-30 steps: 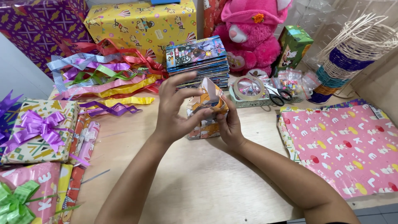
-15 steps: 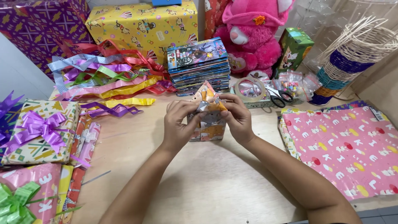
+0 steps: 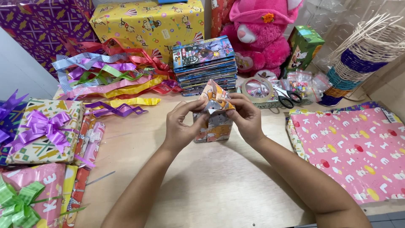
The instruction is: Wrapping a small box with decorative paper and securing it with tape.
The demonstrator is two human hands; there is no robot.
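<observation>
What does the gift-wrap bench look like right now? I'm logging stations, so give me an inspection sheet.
Surface: wooden table, bare in front.
Job's things: small box in patterned paper, upright, top flaps being folded.
Clutter: ribbons, stack of paper packs, tape roll, scissors, pink sheet, wrapped gifts with bows.
Grippers: left hand and right hand pinch the top flaps.
Cables: nothing seen.
Surroundings: pink plush bear, wicker basket, large wrapped boxes.
</observation>
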